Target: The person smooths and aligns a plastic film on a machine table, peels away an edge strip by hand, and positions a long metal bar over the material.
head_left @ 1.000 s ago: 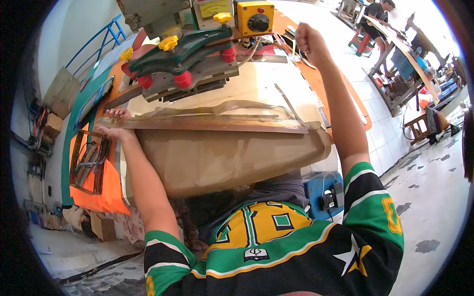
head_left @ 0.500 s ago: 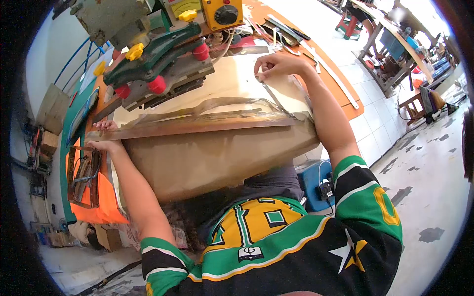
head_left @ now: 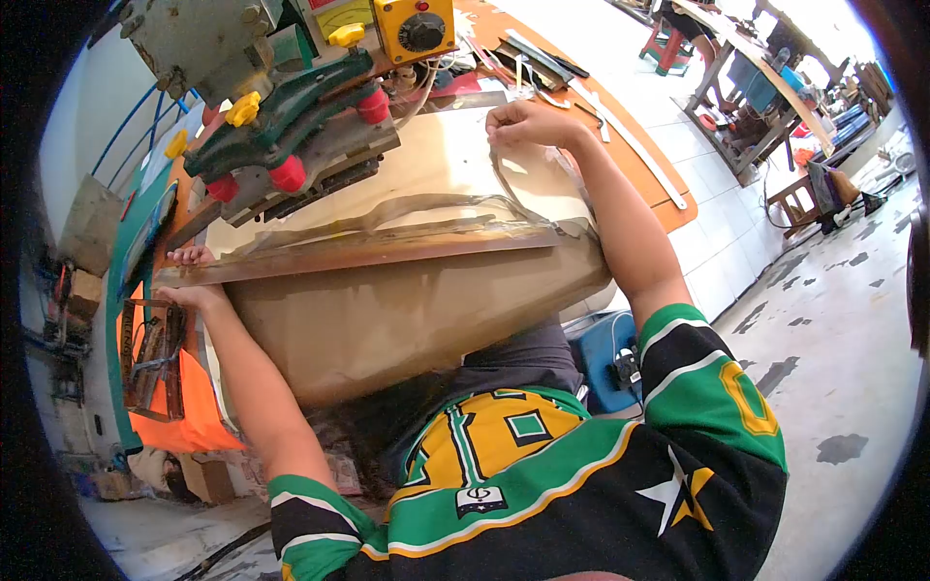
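Observation:
A brown see-through plastic sheet (head_left: 387,324) lies across the worktop and droops over its front edge toward my lap. Along its upper part runs a long, flat, brownish straight strip (head_left: 387,257). My left hand (head_left: 194,278) is closed around the left end of this strip, thumb below and fingers above. My right hand (head_left: 528,126) is raised over the pale board, fingers pinched on the end of a thin brown plastic offcut (head_left: 504,179). The offcut curves down to the right end of the straight strip. More wavy offcut (head_left: 387,210) lies behind the strip.
A green machine arm (head_left: 281,116) with red and yellow knobs overhangs the back left, beside a yellow control box (head_left: 417,29). Steel rulers (head_left: 639,150) and tools lie at the back right. A metal frame (head_left: 155,358) rests on orange material at left. A person is at a far bench.
The view has shifted slightly, moving the scene left. The offcut in my right hand was straighter before and now bows. My left hand keeps its hold on the straight strip.

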Tool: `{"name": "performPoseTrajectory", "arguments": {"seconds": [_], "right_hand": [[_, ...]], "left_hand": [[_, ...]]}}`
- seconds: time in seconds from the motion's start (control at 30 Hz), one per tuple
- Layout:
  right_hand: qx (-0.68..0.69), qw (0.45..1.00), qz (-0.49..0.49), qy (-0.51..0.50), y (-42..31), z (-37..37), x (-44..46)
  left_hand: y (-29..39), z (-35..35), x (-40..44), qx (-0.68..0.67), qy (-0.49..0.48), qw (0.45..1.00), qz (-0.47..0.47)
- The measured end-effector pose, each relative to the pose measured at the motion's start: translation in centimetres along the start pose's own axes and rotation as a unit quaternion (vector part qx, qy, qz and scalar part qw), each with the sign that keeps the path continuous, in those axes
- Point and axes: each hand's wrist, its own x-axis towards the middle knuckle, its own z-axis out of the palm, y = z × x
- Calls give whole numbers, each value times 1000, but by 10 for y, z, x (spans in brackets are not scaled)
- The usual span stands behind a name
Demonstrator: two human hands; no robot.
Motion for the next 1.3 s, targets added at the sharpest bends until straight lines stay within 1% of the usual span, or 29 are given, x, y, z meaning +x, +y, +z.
{"name": "performPoseTrajectory", "arguments": {"seconds": [0.07, 0.1, 0.17, 0.2, 0.23, 0.27, 0.3, 0.33, 0.37, 0.47, 0.57, 0.67, 0.8, 0.87, 0.9, 0.97, 1.0, 1.03, 1.07, 1.1, 1.13, 1.17, 1.23, 1.3], "right_hand": [[114, 993, 8, 38, 17, -5, 5], [113, 993, 8, 37, 18, -6, 4], [163, 980, -15, 117, 18, -8, 4], [193, 972, -30, 128, 20, -10, 4], [191, 973, -31, 125, 22, -10, 5], [204, 961, -40, 180, 24, -10, 7], [217, 946, -49, 235, 28, -11, 9], [227, 936, -62, 262, 31, -14, 11], [226, 937, -63, 259, 35, -15, 11], [241, 904, -55, 349, 29, -13, 8], [217, 900, -38, 376, 20, -14, 6], [195, 906, -52, 371, 15, -11, 5], [189, 920, -80, 334, 18, -9, 9], [177, 935, -88, 295, 23, -8, 13], [177, 935, -88, 294, 21, -7, 13], [113, 958, -76, 251, 18, -2, 14], [60, 959, -101, 257, 21, 0, 17], [61, 959, -101, 257, 23, 3, 19], [10, 967, -109, 231, 26, 5, 22], [-43, 971, -117, 206, 21, 7, 22], [-32, 976, -112, 183, 15, 10, 18], [-32, 976, -112, 184, 11, 12, 17], [-60, 984, -59, 156, 11, 13, 16], [-78, 984, -46, 154, 11, 13, 16]], "left_hand": [[3, -7, 6, -3, -15, 1000, -1], [3, -6, 7, -4, -15, 1000, 0], [4, -5, 7, 14, 12, 1000, 7], [4, -5, 6, 13, 13, 1000, 10], [4, -5, 6, 11, -9, 1000, -6], [4, -6, 5, 9, -32, 999, -21], [2, -3, 3, 9, -30, 999, -17], [-1, 1, 2, 30, -1, 1000, 3], [-2, 4, 0, 52, 28, 998, 22], [3, -7, 6, 43, 6, 999, 3], [2, -2, 3, 25, 25, 999, 5], [2, -4, 3, 7, 0, 1000, -3], [3, -5, 4, 36, 13, 999, 15], [7, -12, 8, 8, -42, 999, -15], [6, -10, 6, 8, -41, 999, -14], [4, -6, 4, 17, -24, 1000, 0], [2, -1, 1, 18, -24, 1000, 0], [0, 4, -1, 37, 5, 999, 15], [-2, 10, -3, 56, 34, 997, 29], [-2, 7, -1, 57, 33, 997, 29], [-2, 3, 1, 53, 30, 998, 32], [-1, 0, 3, 49, 27, 998, 35], [0, 1, 4, 52, 25, 998, 31], [0, 3, 2, 56, 25, 998, 28]]}}
